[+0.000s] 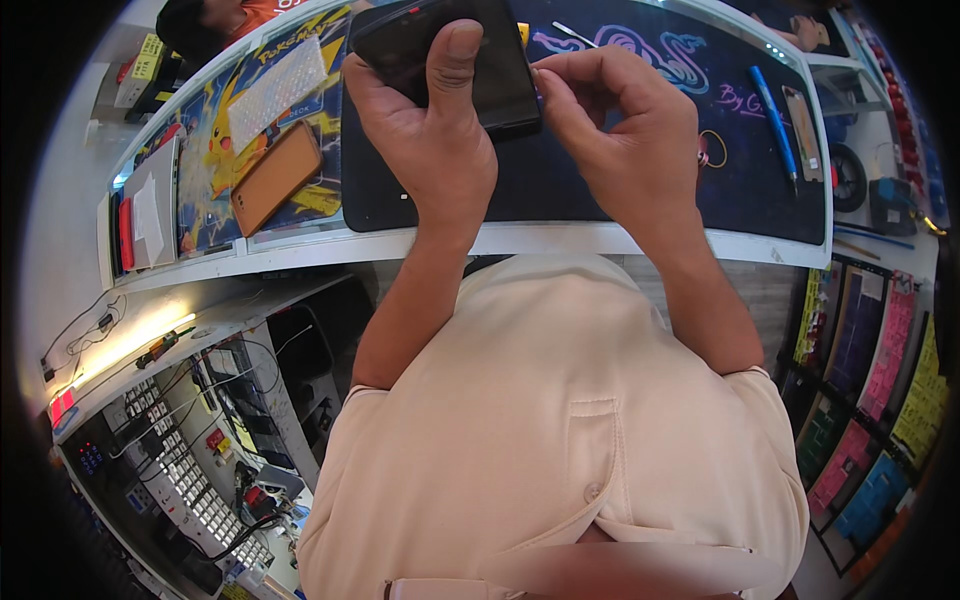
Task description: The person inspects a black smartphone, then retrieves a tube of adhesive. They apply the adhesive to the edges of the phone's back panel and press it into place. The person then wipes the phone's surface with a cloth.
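Note:
My left hand (430,150) grips a black phone (500,75), thumb lying up across its dark face. My right hand (630,150) is at the phone's right edge, thumb and index fingertips pinched together; whatever is between them is too small to make out. A slim silver tool (575,35) lies beyond my right hand, and a small yellow loop with a reddish piece (712,150) is just right of it. The mat (390,190) beneath is dark with colored artwork at the back.
Left: brown phone case (275,180), bubble wrap (275,90), stacked laptop-like slabs (150,205). Right: blue pen-like tool (770,120), narrow tray (800,130). A white counter edge (540,240) runs before me. Another person (245,15) is at back left. Electronics shelves (170,470) stand lower left.

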`<state>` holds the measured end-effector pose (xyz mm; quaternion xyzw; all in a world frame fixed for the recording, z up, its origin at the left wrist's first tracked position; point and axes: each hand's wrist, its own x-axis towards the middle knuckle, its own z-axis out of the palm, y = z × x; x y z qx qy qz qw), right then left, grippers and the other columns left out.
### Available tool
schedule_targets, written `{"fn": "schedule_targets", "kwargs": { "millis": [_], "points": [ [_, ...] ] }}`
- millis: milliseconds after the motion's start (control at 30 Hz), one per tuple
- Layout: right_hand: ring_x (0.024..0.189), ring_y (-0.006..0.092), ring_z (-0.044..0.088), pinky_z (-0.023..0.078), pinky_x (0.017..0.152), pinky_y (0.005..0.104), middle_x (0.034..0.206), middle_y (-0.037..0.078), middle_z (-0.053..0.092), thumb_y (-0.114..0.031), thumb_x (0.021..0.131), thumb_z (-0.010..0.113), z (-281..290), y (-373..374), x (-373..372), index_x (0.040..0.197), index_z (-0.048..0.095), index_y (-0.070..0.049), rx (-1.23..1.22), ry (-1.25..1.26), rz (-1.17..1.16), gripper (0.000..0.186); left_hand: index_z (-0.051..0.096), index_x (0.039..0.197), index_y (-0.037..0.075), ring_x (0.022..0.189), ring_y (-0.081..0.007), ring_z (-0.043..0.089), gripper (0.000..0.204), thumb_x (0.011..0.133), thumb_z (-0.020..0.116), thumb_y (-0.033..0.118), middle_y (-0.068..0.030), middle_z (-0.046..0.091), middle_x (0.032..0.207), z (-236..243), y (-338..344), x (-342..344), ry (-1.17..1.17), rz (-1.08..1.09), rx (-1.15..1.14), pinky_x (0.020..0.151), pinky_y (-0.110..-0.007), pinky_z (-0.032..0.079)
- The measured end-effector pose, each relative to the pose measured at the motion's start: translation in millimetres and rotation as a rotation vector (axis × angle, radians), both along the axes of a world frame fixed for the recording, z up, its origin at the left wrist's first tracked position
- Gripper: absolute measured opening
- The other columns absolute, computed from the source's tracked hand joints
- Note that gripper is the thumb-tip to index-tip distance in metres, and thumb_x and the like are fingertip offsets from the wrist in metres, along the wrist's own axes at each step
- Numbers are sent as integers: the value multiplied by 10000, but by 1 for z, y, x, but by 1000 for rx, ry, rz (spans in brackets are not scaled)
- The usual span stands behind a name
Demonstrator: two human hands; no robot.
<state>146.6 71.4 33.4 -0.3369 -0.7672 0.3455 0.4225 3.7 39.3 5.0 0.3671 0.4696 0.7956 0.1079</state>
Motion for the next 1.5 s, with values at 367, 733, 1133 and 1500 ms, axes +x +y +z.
{"fn": "schedule_targets", "kwargs": {
  "millis": [367, 733, 1133, 1500],
  "points": [
    [788, 18, 598, 457, 694, 173, 892, -30, 691, -122, 973, 735, 6, 3, 7, 1013, 739, -15, -386, 108, 88, 114, 560, 1315, 9, 982, -113, 624, 414, 1050, 664, 311, -44, 654, 1125, 14, 0, 9, -152, -98, -95, 887, -250, 514],
    [736, 61, 442, 367, 616, 204, 756, -24, 459, -199, 1066, 595, -10, 37, 38, 901, 598, -87, -957, 665, 502, 200, 691, 1167, 69, 827, -192, 718, 288, 1024, 686, 320, -75, 745, 992, 6, -28, -23, -781, -665, -492, 768, -315, 585],
    [621, 71, 438, 293, 526, 218, 789, -13, 533, -44, 922, 766, 8, 32, 32, 1304, 725, -62, 188, -8, 414, 384, 693, 1210, 55, 1018, -103, 703, 235, 1062, 628, 226, -25, 742, 1113, 7, -44, -38, -949, -976, -461, 919, -261, 556],
    [647, 75, 492, 372, 545, 224, 819, -13, 605, -138, 916, 795, 32, 45, 33, 1140, 753, -58, -291, -37, 458, 242, 692, 1188, 67, 927, -85, 697, 237, 1057, 640, 257, -14, 735, 1053, 3, -44, -41, -955, -1169, -472, 853, -236, 555]
  ]
}}
